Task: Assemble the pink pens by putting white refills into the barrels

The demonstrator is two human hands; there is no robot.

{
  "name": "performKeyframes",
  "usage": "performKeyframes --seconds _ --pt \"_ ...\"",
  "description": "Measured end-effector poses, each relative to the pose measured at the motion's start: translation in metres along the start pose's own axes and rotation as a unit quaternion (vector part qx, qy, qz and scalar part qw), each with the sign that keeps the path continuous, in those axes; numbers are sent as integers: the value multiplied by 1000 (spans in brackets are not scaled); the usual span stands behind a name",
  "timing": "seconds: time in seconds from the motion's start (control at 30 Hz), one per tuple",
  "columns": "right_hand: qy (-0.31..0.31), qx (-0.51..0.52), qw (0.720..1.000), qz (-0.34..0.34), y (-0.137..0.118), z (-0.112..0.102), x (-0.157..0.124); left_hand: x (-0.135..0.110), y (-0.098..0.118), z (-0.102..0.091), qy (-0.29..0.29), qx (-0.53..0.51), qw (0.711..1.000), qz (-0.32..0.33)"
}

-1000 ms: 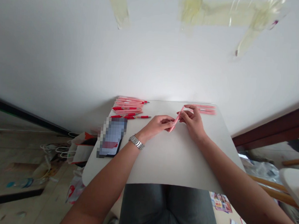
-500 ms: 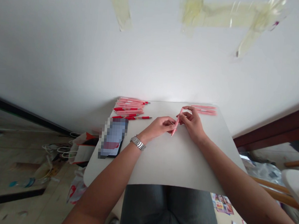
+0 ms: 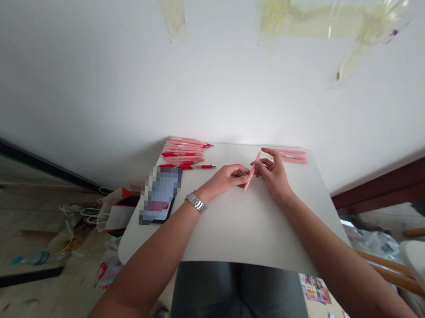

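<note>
A pink pen (image 3: 252, 173) is held slantwise over the middle of the table, its upper end leaning right. My left hand (image 3: 230, 178), with a metal watch on the wrist, pinches the pen's lower part between thumb and fingers. Higher up, my right hand (image 3: 272, 173) grips the same pen with thumb and fingers, its index finger stretched to the pen's top end. Behind the right hand lie several pink pens (image 3: 294, 157) side by side. At the back left rests a larger group of pink pens (image 3: 184, 147) mixed with red pens (image 3: 202, 167).
A phone (image 3: 161, 196) with a blurred screen lies at the left of the white table (image 3: 251, 233). The wall (image 3: 234, 93) rises directly behind the table. Bags (image 3: 117, 213) stand on the floor at left, and a white stool or chair (image 3: 420, 258) is at right.
My right index finger has straightened and risen at the pen's top end. The pen has shifted very slightly upward. My left hand has hardly moved.
</note>
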State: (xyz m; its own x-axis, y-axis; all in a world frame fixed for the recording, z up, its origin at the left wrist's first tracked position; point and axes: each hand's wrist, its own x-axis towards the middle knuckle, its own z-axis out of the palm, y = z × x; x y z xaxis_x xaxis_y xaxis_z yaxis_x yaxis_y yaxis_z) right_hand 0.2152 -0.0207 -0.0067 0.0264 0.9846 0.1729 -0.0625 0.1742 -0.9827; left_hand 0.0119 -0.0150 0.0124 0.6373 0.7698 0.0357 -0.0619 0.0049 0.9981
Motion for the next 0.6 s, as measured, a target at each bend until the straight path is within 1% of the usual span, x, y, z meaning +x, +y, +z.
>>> performKeyframes --seconds 0.33,0.6 --pt "1 6 1000 4 -1 1 0 0 1 0 1 3 1000 3" --pt "1 -13 1000 -5 -1 1 0 0 -2 -1 -3 2 1000 2"
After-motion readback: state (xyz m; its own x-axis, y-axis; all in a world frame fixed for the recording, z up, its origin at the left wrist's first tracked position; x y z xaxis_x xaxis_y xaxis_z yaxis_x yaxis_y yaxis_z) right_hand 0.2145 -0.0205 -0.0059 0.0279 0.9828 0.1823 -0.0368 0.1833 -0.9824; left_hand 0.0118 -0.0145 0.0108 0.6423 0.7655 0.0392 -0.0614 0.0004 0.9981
